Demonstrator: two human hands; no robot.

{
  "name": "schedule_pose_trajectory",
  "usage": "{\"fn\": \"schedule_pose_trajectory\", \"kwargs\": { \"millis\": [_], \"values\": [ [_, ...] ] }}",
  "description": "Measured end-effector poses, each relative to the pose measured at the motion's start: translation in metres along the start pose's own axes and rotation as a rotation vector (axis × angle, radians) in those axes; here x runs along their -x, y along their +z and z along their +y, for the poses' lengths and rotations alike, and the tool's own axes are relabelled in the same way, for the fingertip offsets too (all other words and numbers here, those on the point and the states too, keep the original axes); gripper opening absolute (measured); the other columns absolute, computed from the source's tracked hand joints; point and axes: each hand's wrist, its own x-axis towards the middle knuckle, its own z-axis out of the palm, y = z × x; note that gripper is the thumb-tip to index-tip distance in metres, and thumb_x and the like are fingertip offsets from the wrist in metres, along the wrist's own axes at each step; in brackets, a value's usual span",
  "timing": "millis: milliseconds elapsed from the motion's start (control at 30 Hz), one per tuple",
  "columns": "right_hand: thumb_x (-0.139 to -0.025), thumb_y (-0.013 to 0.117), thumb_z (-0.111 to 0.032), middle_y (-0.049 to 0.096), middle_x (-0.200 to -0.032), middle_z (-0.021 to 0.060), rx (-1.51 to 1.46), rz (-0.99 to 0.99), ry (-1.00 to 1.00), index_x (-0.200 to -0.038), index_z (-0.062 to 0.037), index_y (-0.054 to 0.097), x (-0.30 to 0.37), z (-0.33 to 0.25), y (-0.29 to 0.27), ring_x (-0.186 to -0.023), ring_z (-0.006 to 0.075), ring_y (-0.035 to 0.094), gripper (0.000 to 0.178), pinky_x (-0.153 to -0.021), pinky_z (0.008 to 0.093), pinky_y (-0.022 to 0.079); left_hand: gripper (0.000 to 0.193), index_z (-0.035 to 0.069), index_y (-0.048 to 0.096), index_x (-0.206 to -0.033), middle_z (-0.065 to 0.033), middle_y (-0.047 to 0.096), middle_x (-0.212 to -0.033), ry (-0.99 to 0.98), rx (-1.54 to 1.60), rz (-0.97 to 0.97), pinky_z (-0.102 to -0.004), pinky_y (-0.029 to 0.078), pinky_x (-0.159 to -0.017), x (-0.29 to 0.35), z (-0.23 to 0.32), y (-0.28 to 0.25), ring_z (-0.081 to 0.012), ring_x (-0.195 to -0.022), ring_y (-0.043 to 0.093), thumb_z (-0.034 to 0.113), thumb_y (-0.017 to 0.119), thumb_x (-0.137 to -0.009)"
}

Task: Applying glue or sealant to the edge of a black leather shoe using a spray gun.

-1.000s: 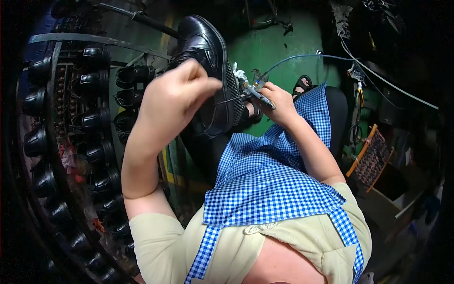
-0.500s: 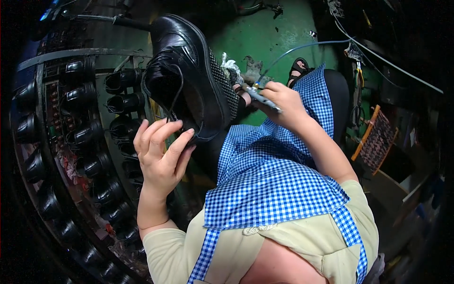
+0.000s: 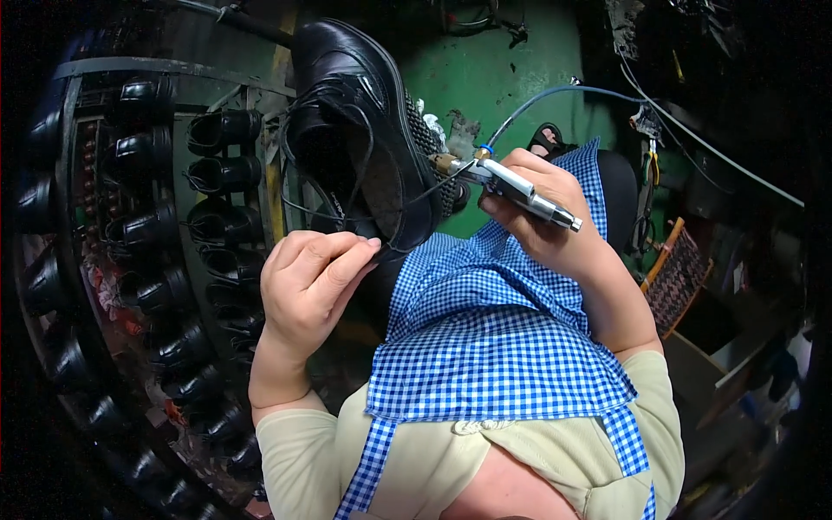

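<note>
I'm watching from afar. Shoe [image 3: 381, 169] is sitting raised beyond apron [image 3: 503, 355], toe pointing away, probably so both hands can be reaching it; support I'm not making out. Left hand [image 3: 308, 282] is pressing fingertips together at heel, seemingly pinching lace [image 3: 373, 137], likely so it isn't straying. Right hand [image 3: 563, 186] is gripping tool [image 3: 530, 198] firmly, nose aiming at shoe's side; can't tell whether touching. Hose [image 3: 542, 92] is arching over floor [image 3: 529, 61], likely leaving wrist free.
</note>
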Motion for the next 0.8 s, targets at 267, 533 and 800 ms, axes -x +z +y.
{"fn": "schedule_pose_trajectory", "kwargs": {
  "millis": [267,533,800],
  "values": [
    [-0.082,0.081,-0.004,0.063,-0.080,0.0094,0.069,-0.025,-0.014,-0.083,-0.0030,0.065,-0.007,-0.003,0.003,-0.075,0.0281,0.065,0.016,-0.064,0.0391,0.054,0.035,0.008,0.076,-0.106,-0.0051,0.071,-0.096,-0.047,0.090,0.019,-0.0360,0.056,-0.071,0.007,-0.006,0.003,-0.0257,-0.085,0.067,-0.001,0.084,-0.073],
    [-0.077,0.088,-0.019,0.064,-0.088,0.0085,0.163,0.191,-0.093,-0.093,-0.0075,0.068,0.017,-0.020,-0.008,-0.078,0.0293,0.068,0.027,-0.067,0.0387,0.056,0.042,0.005,0.075,-0.110,-0.0094,0.069,-0.099,-0.058,0.144,0.054,-0.0380,0.053,-0.078,0.010,0.006,0.008,-0.0290,-0.089,0.064,-0.009,0.081,-0.071],
    [-0.075,0.075,-0.018,0.065,-0.099,0.0095,0.305,0.178,-0.433,-0.103,-0.0028,0.071,0.022,-0.077,-0.039,-0.081,0.0246,0.069,0.031,-0.062,0.0323,0.057,0.047,0.002,0.069,-0.128,-0.0117,0.061,-0.113,-0.186,0.304,0.157,-0.0296,0.047,-0.076,0.026,0.009,0.017,-0.0193,-0.089,0.057,-0.001,0.081,-0.083]
  ]
}}
